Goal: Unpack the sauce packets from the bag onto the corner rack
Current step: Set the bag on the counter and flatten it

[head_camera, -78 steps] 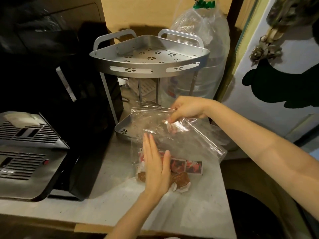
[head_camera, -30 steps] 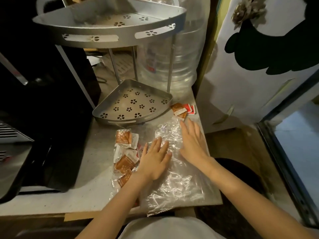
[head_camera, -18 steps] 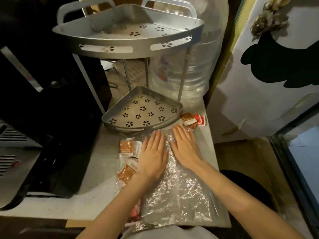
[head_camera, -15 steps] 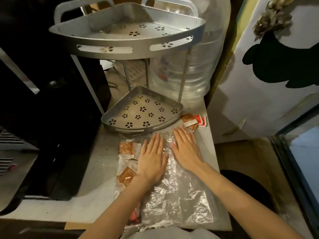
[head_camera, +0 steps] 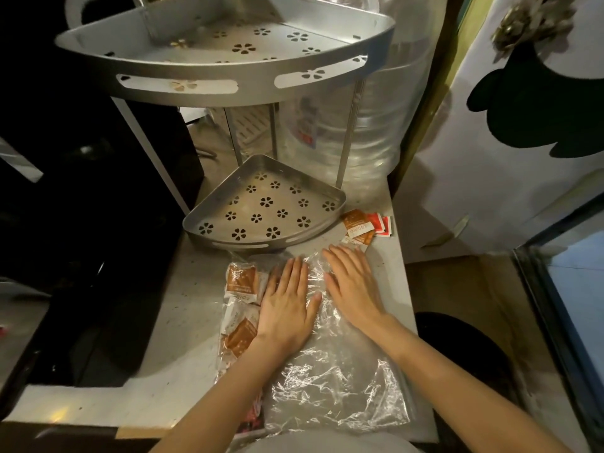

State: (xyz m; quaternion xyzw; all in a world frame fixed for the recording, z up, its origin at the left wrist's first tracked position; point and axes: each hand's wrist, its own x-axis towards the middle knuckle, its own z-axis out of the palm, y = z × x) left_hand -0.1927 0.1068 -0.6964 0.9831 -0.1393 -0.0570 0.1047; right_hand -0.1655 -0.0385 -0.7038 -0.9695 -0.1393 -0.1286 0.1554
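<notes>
A clear plastic bag (head_camera: 336,387) lies flat on the counter. My left hand (head_camera: 286,308) and my right hand (head_camera: 351,282) press on it side by side with straight fingers. Orange sauce packets (head_camera: 242,281) lie at the bag's left edge, one more (head_camera: 240,335) below it. Further orange and red packets (head_camera: 364,223) lie by the right corner of the rack. The silver corner rack has a lower shelf (head_camera: 228,241) and an upper shelf (head_camera: 202,65), both with flower-shaped holes and with no packets on them.
A black appliance (head_camera: 81,223) stands at the left of the counter. A large clear water bottle (head_camera: 376,132) stands behind the rack. A white wall with a dark shape (head_camera: 523,109) is at the right. The counter's edge runs right of the bag.
The bag went from being held up with packets inside to lying flat, with packets out on the counter. Both hands slid forward over it, then stayed pressed flat.
</notes>
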